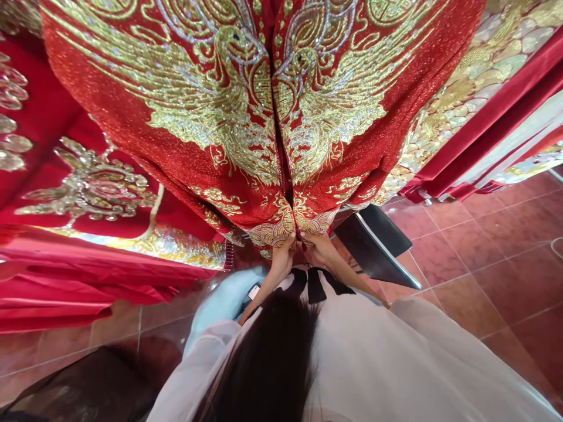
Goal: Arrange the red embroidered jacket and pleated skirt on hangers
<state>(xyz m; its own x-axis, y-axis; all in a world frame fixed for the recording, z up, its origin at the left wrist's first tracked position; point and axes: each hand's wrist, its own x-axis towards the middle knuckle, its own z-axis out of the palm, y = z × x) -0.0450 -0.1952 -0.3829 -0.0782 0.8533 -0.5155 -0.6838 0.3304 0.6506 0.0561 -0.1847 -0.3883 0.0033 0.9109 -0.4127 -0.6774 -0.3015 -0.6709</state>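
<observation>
Red embroidered garment (264,111) fills the top of the view, hanging down, gold and silver bird patterns mirrored on either side of a centre front opening. More red and gold garments (88,193) hang to the left of it, another pale gold one with red trim (484,76) to the right. Red-brown tiled floor (484,252) below, lower right and lower left. Person's white sleeves (396,357) and dark hair (272,357) take the bottom centre. Dark flat object (378,246), edge-on, just right of the hands, touching nothing visible; can't tell what it is. Black bow (314,282) sits near the wrists. Left hand (284,255) pinches the garment's bottom hem at the left flap of the opening, fingers closed on fabric. Right hand (319,249) closed on the right flap's hem, just beside the left hand, nearly touching.
</observation>
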